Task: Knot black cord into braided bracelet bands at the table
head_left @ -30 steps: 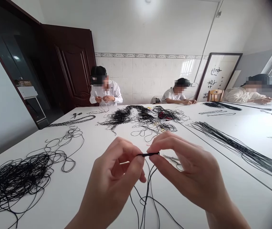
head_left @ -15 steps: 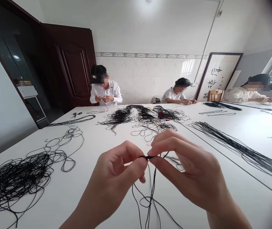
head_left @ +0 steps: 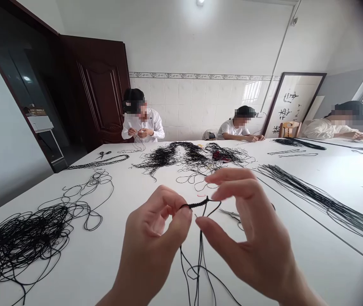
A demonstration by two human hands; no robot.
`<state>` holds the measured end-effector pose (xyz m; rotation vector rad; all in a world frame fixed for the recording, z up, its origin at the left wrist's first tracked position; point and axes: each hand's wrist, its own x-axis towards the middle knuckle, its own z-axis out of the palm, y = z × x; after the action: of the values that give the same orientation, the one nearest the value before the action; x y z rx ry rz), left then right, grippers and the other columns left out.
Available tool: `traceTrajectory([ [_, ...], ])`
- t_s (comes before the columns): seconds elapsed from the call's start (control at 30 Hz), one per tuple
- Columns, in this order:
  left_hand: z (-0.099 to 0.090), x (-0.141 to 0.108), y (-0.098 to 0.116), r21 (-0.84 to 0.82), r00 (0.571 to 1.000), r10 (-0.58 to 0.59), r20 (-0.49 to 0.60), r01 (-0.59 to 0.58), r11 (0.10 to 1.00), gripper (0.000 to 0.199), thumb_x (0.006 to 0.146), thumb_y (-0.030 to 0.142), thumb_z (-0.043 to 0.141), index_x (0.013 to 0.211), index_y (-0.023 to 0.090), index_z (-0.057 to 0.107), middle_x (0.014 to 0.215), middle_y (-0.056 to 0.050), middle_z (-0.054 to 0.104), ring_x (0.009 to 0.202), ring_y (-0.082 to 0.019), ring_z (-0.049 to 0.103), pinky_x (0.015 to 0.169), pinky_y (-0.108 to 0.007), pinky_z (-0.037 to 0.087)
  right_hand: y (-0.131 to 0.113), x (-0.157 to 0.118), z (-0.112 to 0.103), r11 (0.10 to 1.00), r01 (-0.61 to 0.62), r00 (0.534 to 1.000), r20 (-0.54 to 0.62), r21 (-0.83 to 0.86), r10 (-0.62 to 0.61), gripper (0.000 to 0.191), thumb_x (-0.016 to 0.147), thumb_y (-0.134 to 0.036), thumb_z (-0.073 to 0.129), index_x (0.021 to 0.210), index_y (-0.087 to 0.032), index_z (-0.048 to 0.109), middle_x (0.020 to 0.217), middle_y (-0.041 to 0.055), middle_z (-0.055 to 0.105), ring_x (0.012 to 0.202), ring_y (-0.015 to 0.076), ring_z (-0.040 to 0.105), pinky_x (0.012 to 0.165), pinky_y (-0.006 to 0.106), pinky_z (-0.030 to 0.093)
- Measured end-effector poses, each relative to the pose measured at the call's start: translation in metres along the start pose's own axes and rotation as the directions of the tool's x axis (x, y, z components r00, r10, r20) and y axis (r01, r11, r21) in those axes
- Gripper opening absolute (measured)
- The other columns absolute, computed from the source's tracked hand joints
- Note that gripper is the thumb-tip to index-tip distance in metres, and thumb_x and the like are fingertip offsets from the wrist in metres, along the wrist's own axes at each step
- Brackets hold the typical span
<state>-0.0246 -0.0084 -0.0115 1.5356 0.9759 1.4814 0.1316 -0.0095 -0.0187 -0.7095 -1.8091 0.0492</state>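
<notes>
Between thumb and forefinger, my left hand (head_left: pixel 160 233) pinches one end of a short braided black cord (head_left: pixel 199 204). The braid points right and slightly up, with a small loop of cord at its free end. My right hand (head_left: pixel 248 229) is just right of it, thumb and fingers spread apart around the loop; its forefinger is close to the cord. Several loose black strands (head_left: pixel 200 255) hang from the braid down over the white table.
A tangled black cord heap (head_left: pixel 25 238) lies left, another pile (head_left: pixel 181 157) at centre back, a long cord bundle (head_left: pixel 321 195) right. Scissors (head_left: pixel 232 214) lie behind my right hand, other scissors (head_left: pixel 105 154) at far left. Three people sit across the table.
My right thumb and fingers have parted and let go of the braid, which now shows between the hands. The view has shifted slightly.
</notes>
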Motion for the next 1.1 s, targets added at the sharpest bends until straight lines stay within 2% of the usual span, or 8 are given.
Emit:
traceTrajectory([
  [0.17, 0.005, -0.005, -0.004, -0.124, 0.998, 0.049, -0.046, -0.054, 0.991, 0.017, 0.080, 0.014, 0.057, 0.066, 0.022, 0.056, 0.069, 0.003, 0.046, 0.066, -0.011, 0.045, 0.062, -0.018, 0.043, -0.009, -0.003, 0.006, 0.991, 0.072, 0.990, 0.125, -0.109, -0.058, 0.004, 0.090, -0.016, 0.056, 0.090, -0.019, 0.054, 0.112, 0.0092, 0.048, 0.100, 0.0178, 0.056, 0.087, 0.036, 0.051],
  [0.43, 0.011, -0.010, -0.008, -0.171, 0.991, 0.054, -0.121, -0.075, 0.982, 0.017, 0.080, 0.012, 0.059, 0.066, 0.021, 0.057, 0.070, 0.004, 0.047, 0.064, -0.009, 0.045, 0.058, -0.014, 0.042, -0.013, -0.001, 0.014, 0.996, 0.077, 0.988, 0.137, -0.044, -0.070, 0.015, 0.088, -0.004, 0.042, 0.081, -0.015, 0.050, 0.100, 0.0111, 0.051, 0.097, 0.0180, 0.051, 0.084, 0.036, 0.050],
  [0.6, 0.011, -0.012, -0.010, -0.219, 0.995, 0.048, -0.091, -0.067, 0.973, 0.015, 0.084, 0.016, 0.059, 0.070, 0.023, 0.061, 0.074, 0.004, 0.050, 0.070, -0.008, 0.050, 0.064, -0.012, 0.046, -0.015, -0.003, 0.015, 0.999, 0.045, 0.981, 0.187, 0.004, -0.045, 0.017, 0.088, -0.002, 0.041, 0.082, -0.014, 0.051, 0.099, 0.0097, 0.047, 0.100, 0.0157, 0.049, 0.079, 0.026, 0.050],
  [0.77, 0.008, -0.009, -0.008, -0.098, 0.987, 0.130, -0.097, -0.140, 0.985, 0.016, 0.086, 0.016, 0.056, 0.072, 0.023, 0.060, 0.073, 0.004, 0.051, 0.067, -0.008, 0.052, 0.061, -0.013, 0.047, -0.012, -0.003, 0.009, 1.000, -0.021, 0.960, 0.280, 0.009, 0.018, 0.015, 0.093, -0.008, 0.040, 0.089, -0.017, 0.052, 0.111, 0.0095, 0.045, 0.107, 0.0162, 0.050, 0.089, 0.029, 0.050],
  [0.83, 0.005, -0.006, -0.009, 0.069, 0.953, 0.256, -0.163, -0.248, 0.966, 0.017, 0.085, 0.011, 0.055, 0.072, 0.022, 0.057, 0.072, 0.004, 0.051, 0.065, -0.007, 0.051, 0.059, -0.013, 0.046, -0.008, -0.003, 0.006, 0.997, -0.073, 0.953, 0.296, 0.019, 0.064, 0.009, 0.095, -0.017, 0.045, 0.096, -0.020, 0.053, 0.118, 0.0085, 0.045, 0.113, 0.0171, 0.049, 0.090, 0.030, 0.049],
  [0.93, 0.002, -0.002, -0.016, 0.333, 0.841, 0.512, -0.177, -0.438, 0.835, 0.018, 0.084, 0.006, 0.055, 0.079, 0.023, 0.055, 0.075, 0.003, 0.051, 0.070, -0.009, 0.052, 0.063, -0.017, 0.046, -0.002, -0.001, 0.006, 0.977, -0.165, 0.968, 0.214, 0.137, 0.133, 0.012, 0.096, -0.031, 0.051, 0.106, -0.025, 0.053, 0.122, 0.0049, 0.047, 0.116, 0.0156, 0.050, 0.092, 0.027, 0.048],
  [1.0, 0.002, 0.000, -0.023, 0.476, 0.748, 0.659, -0.076, -0.554, 0.683, 0.018, 0.084, 0.005, 0.057, 0.086, 0.023, 0.056, 0.080, 0.002, 0.051, 0.075, -0.011, 0.052, 0.065, -0.021, 0.046, 0.001, 0.001, 0.009, 0.951, -0.205, 0.974, 0.145, 0.231, 0.174, 0.010, 0.096, -0.033, 0.050, 0.101, -0.026, 0.056, 0.116, 0.0025, 0.052, 0.112, 0.0139, 0.051, 0.092, 0.025, 0.048],
  [1.1, 0.005, 0.001, -0.029, 0.613, 0.647, 0.754, 0.112, -0.642, 0.460, 0.019, 0.083, 0.003, 0.058, 0.091, 0.020, 0.055, 0.081, -0.001, 0.052, 0.076, -0.013, 0.050, 0.067, -0.026, 0.045, 0.005, 0.005, 0.012, 0.933, -0.217, 0.976, 0.059, 0.288, 0.209, 0.008, 0.095, -0.024, 0.051, 0.089, -0.025, 0.056, 0.107, -0.0004, 0.056, 0.102, 0.0107, 0.055, 0.081, 0.021, 0.050],
])
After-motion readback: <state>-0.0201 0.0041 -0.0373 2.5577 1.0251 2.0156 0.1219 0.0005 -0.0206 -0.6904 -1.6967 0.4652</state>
